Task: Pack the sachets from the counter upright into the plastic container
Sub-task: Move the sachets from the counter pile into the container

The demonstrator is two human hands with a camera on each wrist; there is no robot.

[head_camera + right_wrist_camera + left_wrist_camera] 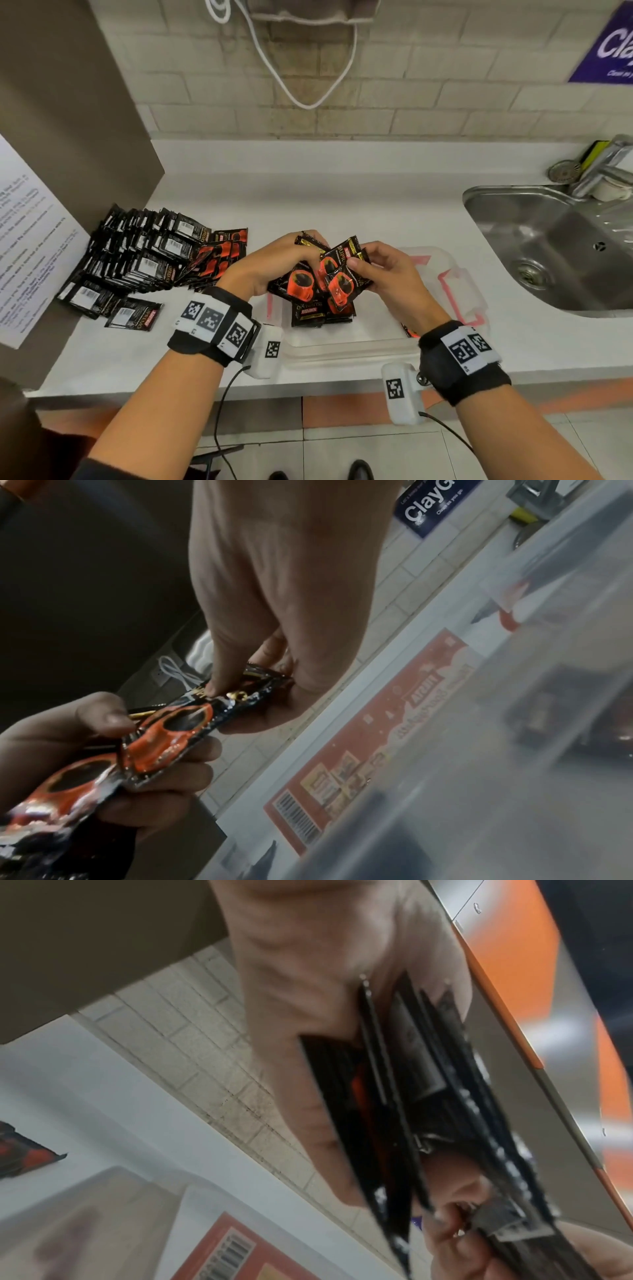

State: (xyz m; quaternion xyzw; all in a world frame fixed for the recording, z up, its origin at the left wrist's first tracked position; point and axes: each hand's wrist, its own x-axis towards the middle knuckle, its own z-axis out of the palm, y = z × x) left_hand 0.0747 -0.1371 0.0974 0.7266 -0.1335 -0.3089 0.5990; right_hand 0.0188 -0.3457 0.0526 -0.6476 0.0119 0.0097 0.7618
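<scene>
Above the plastic container (352,346), the left hand (274,263) gripped a fan of sachets (318,284); the right hand (387,274) pinched one sachet (219,712). Only the right wrist view showed the container's barcode label (359,758).

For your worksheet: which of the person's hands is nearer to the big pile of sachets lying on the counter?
Left. The left hand is just to the right of the pile of sachets, gripping a held bundle. The right hand grips the same bundle from the far side, farther from the pile.
</scene>
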